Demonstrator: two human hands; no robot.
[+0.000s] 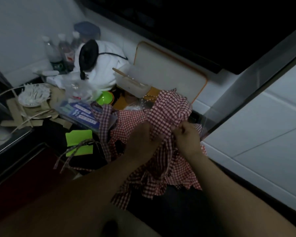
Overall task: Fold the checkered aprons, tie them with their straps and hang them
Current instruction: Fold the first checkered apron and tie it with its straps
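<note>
Gripping: we see both hands closed on the red-and-white checkered apron [169, 106], bunched on the cluttered counter in dim light.
Left hand [140, 142]: fingers curled into the cloth near its middle, forearm coming in from the lower left.
Right hand [186, 137]: fingertips pinching a fold of the same cloth, just beside the left hand.
Apron position: we note it heaped in front of the white cutting board [169, 72], its lower edge hanging over the counter's front.
Strap [104, 120]: one checkered band trails left from the heap and drops over the edge.
Behind the apron: clear plastic container [132, 82], green bowl [104, 98].
Left of the apron: bright green paper [79, 142], blue box [80, 113].
Far corner: plastic bottles [60, 50], white garment [102, 69].
Fold state: we cannot tell; the cloth looks crumpled.
</note>
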